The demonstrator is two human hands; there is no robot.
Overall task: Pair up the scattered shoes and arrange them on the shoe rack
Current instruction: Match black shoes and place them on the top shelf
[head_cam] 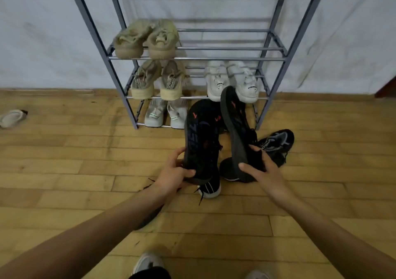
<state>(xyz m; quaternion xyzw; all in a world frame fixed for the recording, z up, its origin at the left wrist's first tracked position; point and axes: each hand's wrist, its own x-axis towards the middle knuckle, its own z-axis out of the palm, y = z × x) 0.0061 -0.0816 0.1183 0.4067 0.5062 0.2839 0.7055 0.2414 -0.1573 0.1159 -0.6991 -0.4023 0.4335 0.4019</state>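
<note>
My left hand (174,172) grips the heel of a black shoe (202,137), held sole-up in front of the grey metal shoe rack (197,58). In my right hand (260,171) is a second black shoe (236,126), tilted with its dark sole facing left and its toe near the rack. On the rack stand an olive pair (146,40), a beige pair (157,81), a white pair (232,81) and a pale grey pair (166,114) at the bottom. Two more black shoes lie on the floor: one (276,142) behind my right hand, one with white stripes (209,188) under my left hand.
A single light shoe (11,118) lies on the wooden floor far to the left. The rack stands against a white wall; the right half of its upper shelves holds nothing. My own feet in grey shoes (147,262) show at the bottom edge.
</note>
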